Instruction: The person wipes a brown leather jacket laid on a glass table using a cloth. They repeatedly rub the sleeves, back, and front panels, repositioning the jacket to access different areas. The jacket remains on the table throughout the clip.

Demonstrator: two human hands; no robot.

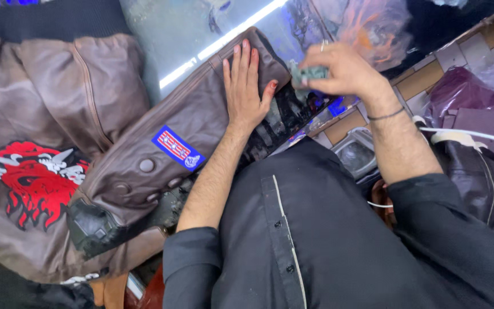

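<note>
The left hand (244, 86) lies flat, fingers together and stretched out, pressing on the brown leather jacket sleeve (167, 154) that runs across the glass countertop (184, 34). Just beside it, the right hand (341, 71) is pinched shut around a small grey-green sponge pad (310, 73), held at the sleeve's upper end, near the counter's edge. Between the forearms hangs the person's black shirt (315, 240). The sleeve is worn brown with snap studs, a dark cuff and a blue rectangular patch (177, 147) with red stripes. To the left spreads the jacket body with red embroidery (35, 180).
</note>
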